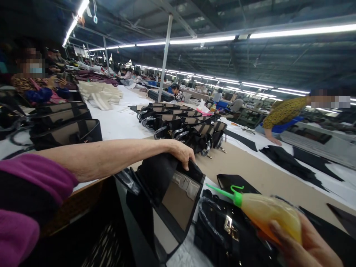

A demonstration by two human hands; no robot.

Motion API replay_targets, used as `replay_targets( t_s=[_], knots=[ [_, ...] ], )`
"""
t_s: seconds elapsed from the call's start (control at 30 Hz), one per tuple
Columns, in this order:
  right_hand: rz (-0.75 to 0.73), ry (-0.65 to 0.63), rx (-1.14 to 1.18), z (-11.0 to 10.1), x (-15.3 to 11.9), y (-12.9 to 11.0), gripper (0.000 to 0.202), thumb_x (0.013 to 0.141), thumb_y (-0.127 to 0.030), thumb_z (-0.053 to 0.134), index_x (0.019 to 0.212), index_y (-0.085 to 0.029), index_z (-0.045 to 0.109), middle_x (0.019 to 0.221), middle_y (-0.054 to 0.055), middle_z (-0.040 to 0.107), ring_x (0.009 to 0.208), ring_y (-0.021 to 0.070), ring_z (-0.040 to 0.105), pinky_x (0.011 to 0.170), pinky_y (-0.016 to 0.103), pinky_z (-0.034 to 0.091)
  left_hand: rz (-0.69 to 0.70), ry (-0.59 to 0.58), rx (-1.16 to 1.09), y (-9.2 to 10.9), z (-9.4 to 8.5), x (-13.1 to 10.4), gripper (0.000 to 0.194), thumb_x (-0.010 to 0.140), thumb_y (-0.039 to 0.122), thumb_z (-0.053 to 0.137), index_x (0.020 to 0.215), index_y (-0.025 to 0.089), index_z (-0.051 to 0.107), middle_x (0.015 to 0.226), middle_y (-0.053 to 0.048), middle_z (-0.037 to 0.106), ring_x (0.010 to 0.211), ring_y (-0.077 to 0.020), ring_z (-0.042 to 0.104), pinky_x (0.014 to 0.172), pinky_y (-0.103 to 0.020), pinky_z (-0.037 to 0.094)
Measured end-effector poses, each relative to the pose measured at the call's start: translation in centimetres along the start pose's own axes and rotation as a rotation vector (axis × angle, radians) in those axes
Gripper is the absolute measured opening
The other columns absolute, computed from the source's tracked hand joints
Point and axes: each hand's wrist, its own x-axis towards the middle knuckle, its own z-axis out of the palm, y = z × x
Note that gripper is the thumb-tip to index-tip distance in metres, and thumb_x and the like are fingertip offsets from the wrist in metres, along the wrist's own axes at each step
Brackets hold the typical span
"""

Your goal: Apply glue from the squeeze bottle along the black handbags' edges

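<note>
My left hand reaches across and grips the upper edge of an open black bag, its thumb over the rim. Beige lining and a whitish patch show inside the bag, which leans tilted on the table. In my right hand is a squeeze bottle of yellowish liquid, with a green nozzle that points left toward the bag's opening. Beneath the bottle lies another black bag with a gold clasp and plastic-wrapped handles.
Rows of black bags stand farther back, with more bags at the left. Black fabric pieces lie at the right. A person in a yellow patterned top leans on the table; another person sits at the far left.
</note>
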Motion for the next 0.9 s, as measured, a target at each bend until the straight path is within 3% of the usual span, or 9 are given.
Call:
replay_targets(
  t_s=[0.13,0.27,0.47,0.57,0.8,0.9],
  knots=[
    [-0.163,0.043,-0.135,1.8,-0.8,-2.2,0.075,0.037,-0.046,0.086,0.105,-0.022,0.065,0.102,0.005,0.068,0.091,0.0259,0.065,0.072,0.018,0.054,0.009,0.002,0.015,-0.4,-0.2,0.7,0.028,0.054,0.013,0.065,0.08,0.018,0.074,0.072,0.003,0.071,0.07,-0.0175,0.061,0.068,-0.024,0.047],
    [-0.176,0.083,-0.223,3.0,-0.9,-3.1,0.076,0.029,-0.052,0.084,0.096,-0.021,0.066,0.096,0.005,0.069,0.084,0.0256,0.066,0.073,0.02,0.053,-0.001,-0.022,0.003,-0.8,-0.3,1.2,0.028,0.053,0.015,0.066,0.079,0.019,0.074,0.071,0.003,0.071,0.069,-0.0178,0.061,0.067,-0.025,0.047],
    [-0.249,0.054,-0.341,2.5,-0.2,-1.9,0.073,0.044,-0.056,0.081,0.108,-0.026,0.064,0.103,0.005,0.067,0.087,0.0296,0.065,0.087,0.037,0.05,0.022,-0.021,0.019,-1.6,-0.1,2.4,0.029,0.054,0.016,0.067,0.082,0.019,0.075,0.071,0.003,0.071,0.07,-0.0181,0.061,0.067,-0.025,0.047],
    [-0.301,0.02,-0.37,1.9,0.3,-1.2,0.069,0.05,-0.054,0.081,0.112,-0.028,0.062,0.108,0.004,0.066,0.09,0.0292,0.065,0.089,0.036,0.049,0.029,-0.023,0.018,-2.0,0.0,2.9,0.03,0.054,0.016,0.068,0.084,0.019,0.074,0.073,0.003,0.071,0.072,-0.0182,0.061,0.068,-0.025,0.047],
    [-0.452,0.012,-0.449,2.1,0.7,-1.1,0.058,0.055,-0.056,0.079,0.103,-0.025,0.065,0.098,0.006,0.068,0.081,0.0266,0.068,0.069,0.027,0.057,0.004,-0.07,0.051,-2.3,-0.1,3.2,0.037,0.059,0.016,0.068,0.096,0.015,0.072,0.079,0.002,0.071,0.076,-0.017,0.06,0.072,-0.025,0.046],
    [-0.521,0.007,-0.481,2.2,0.7,-0.9,0.052,0.06,-0.054,0.077,0.102,-0.027,0.065,0.097,0.005,0.068,0.082,0.026,0.068,0.069,0.026,0.057,0.008,-0.079,0.06,-2.2,-0.1,3.1,0.04,0.061,0.017,0.067,0.1,0.014,0.071,0.082,0.001,0.071,0.078,-0.0175,0.061,0.074,-0.025,0.046]
  ],
)
